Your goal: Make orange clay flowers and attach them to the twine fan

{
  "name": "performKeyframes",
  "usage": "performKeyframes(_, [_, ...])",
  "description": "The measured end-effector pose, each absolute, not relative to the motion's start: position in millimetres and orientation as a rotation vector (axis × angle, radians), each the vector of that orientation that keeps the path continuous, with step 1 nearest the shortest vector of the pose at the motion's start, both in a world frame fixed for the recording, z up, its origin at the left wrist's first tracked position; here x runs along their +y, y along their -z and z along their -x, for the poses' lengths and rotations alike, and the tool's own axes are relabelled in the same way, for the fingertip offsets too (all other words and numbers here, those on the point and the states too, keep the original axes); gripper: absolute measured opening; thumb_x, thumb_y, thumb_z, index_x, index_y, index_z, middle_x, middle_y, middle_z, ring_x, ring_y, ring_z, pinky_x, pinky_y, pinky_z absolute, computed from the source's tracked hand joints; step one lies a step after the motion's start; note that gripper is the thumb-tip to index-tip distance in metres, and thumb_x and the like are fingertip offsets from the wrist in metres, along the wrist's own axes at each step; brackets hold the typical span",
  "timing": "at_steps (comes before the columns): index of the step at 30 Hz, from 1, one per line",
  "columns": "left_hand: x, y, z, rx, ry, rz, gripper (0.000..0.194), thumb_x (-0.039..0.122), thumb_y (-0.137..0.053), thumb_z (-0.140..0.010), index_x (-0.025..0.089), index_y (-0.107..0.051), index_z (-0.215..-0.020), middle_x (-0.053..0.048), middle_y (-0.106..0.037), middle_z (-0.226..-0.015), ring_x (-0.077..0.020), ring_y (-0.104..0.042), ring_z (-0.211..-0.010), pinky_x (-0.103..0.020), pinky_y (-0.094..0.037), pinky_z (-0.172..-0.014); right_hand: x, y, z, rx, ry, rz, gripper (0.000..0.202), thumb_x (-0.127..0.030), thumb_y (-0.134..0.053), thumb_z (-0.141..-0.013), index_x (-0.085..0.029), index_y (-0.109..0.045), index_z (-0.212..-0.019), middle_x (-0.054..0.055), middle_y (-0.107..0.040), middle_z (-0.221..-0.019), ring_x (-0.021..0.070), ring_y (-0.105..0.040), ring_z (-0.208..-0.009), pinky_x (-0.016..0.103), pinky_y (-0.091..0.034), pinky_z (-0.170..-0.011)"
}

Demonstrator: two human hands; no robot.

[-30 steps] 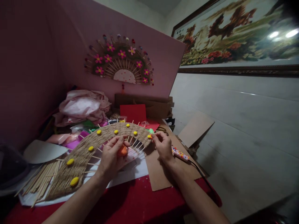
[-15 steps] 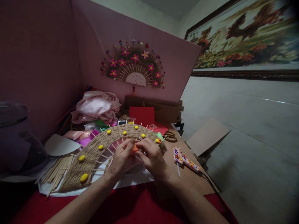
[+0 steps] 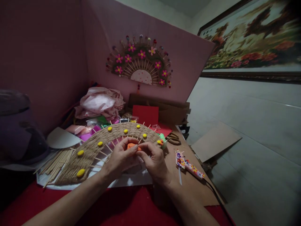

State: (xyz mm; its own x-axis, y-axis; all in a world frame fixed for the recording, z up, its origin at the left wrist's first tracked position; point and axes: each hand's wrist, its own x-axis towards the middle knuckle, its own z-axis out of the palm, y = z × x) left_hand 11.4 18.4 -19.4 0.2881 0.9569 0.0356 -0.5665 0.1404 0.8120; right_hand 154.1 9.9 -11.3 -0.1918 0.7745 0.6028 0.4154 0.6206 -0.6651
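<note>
A small lump of orange clay (image 3: pixel 131 146) is pinched between both hands in front of the woven arch. My left hand (image 3: pixel 121 155) has its thumb and fingers closed on the lump's left side. From the right, my right hand (image 3: pixel 154 158) grips its other edge with thumb and forefinger. Behind and left of them lies the twine-covered arch (image 3: pixel 90 155), with yellow discs (image 3: pixel 80 153) spaced over it and thin sticks poking from its edges. A small orange piece sits beside the yellow disc at the arch's right end.
A flower-patterned glue gun (image 3: pixel 189 166) lies on brown cardboard (image 3: pixel 199 191) at the right, its cord trailing forward. Scissors (image 3: pixel 174 138) rest behind it. Loose sticks (image 3: pixel 55 164) lie at left, and a decorated fan (image 3: pixel 141 64) is on the pink panel.
My hands have turned slightly, and more of the orange lump shows between them. The whole view has shifted a little, with the glue gun now lower and further right.
</note>
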Motion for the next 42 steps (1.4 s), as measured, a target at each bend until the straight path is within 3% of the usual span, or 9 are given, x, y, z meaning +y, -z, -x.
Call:
performKeyframes(4, [17, 19, -13, 0.571, -1.166, -0.863, 0.022, 0.029, -0.072, -0.071, 0.016, -0.059, -0.085, -0.002, -0.061, -0.072, -0.0117, -0.059, -0.062, -0.026, -0.049, -0.059, 8, 12, -156, -1.823, -0.328, 0.936, 0.005, -0.020, -0.059, -0.082, -0.018, -0.064, -0.082, 0.002, -0.065, -0.078, 0.0142, -0.059, -0.072, 0.027, -0.045, -0.068])
performKeyframes(7, [17, 17, -12, 0.564, -1.123, -0.853, 0.018, 0.021, -0.073, -0.067, 0.014, -0.060, -0.076, -0.001, -0.060, -0.066, -0.0106, -0.057, -0.059, -0.026, -0.049, -0.059, 6, 14, -156, -1.808, -0.296, 0.932, 0.006, -0.020, -0.058, -0.083, -0.018, -0.064, -0.081, 0.003, -0.065, -0.078, 0.0149, -0.059, -0.073, 0.028, -0.045, -0.067])
performKeyframes(15, [12, 2, -12, 0.626, -1.173, -0.814, 0.016, 0.008, -0.070, -0.058, 0.014, -0.056, -0.063, 0.003, -0.054, -0.052, -0.0087, -0.052, -0.048, -0.023, -0.045, -0.050, 8, 18, -155, -1.776, -0.512, 0.932, 0.007, -0.023, -0.062, -0.080, -0.017, -0.063, -0.084, 0.002, -0.064, -0.077, 0.0133, -0.059, -0.069, 0.026, -0.047, -0.064])
performKeyframes(19, [11, 2, -11, 0.615, -1.156, -0.812, 0.018, 0.013, -0.073, -0.061, 0.015, -0.057, -0.069, 0.002, -0.056, -0.058, -0.0097, -0.053, -0.053, -0.026, -0.048, -0.055, 13, 23, -155, -1.696, -0.623, 0.898, 0.015, -0.029, -0.065, -0.079, -0.018, -0.062, -0.089, 0.002, -0.064, -0.077, 0.0128, -0.059, -0.067, 0.025, -0.048, -0.062])
performKeyframes(25, [13, 7, -10, 0.573, -1.167, -0.822, 0.023, 0.028, -0.075, -0.067, 0.016, -0.056, -0.070, 0.002, -0.054, -0.060, -0.0095, -0.053, -0.054, -0.026, -0.048, -0.055, 12, 26, -154, -1.728, -0.529, 0.895, 0.010, -0.027, -0.059, -0.083, -0.018, -0.064, -0.084, 0.002, -0.062, -0.077, 0.0133, -0.057, -0.067, 0.026, -0.047, -0.062])
performKeyframes(29, [14, 7, -10, 0.637, -1.127, -0.836, 0.022, 0.023, -0.077, -0.062, 0.014, -0.059, -0.071, 0.001, -0.057, -0.064, -0.0097, -0.053, -0.056, -0.025, -0.047, -0.055, 11, 24, -153, -1.759, -0.375, 0.911, 0.006, -0.019, -0.058, -0.083, -0.018, -0.062, -0.087, 0.003, -0.062, -0.081, 0.0145, -0.057, -0.073, 0.027, -0.046, -0.067])
performKeyframes(36, [15, 6, -9, 0.744, -1.162, -0.901, 0.013, 0.013, -0.071, -0.056, 0.014, -0.060, -0.062, 0.004, -0.049, -0.050, -0.0072, -0.046, -0.046, -0.020, -0.039, -0.046, 12, 21, -154, -1.838, -0.258, 0.892, 0.003, -0.017, -0.061, -0.080, -0.020, -0.062, -0.079, 0.003, -0.061, -0.078, 0.0155, -0.055, -0.074, 0.028, -0.044, -0.067])
performKeyframes(40, [16, 5, -9, 0.811, -1.200, -0.917, 0.012, 0.008, -0.068, -0.051, 0.014, -0.059, -0.057, 0.006, -0.046, -0.045, -0.0048, -0.040, -0.042, -0.017, -0.033, -0.042, 11, 22, -154, -1.864, -0.306, 0.873, 0.005, -0.020, -0.060, -0.081, -0.019, -0.062, -0.076, 0.003, -0.060, -0.077, 0.0154, -0.054, -0.073, 0.029, -0.044, -0.067])
performKeyframes(42, [16, 4, -8, 0.776, -1.179, -0.905, 0.011, 0.008, -0.067, -0.051, 0.014, -0.059, -0.056, 0.006, -0.045, -0.044, -0.0051, -0.039, -0.042, -0.018, -0.034, -0.043, 12, 22, -154, -1.794, -0.505, 0.859, 0.009, -0.026, -0.062, -0.079, -0.019, -0.061, -0.073, 0.002, -0.059, -0.072, 0.0143, -0.054, -0.067, 0.029, -0.045, -0.063])
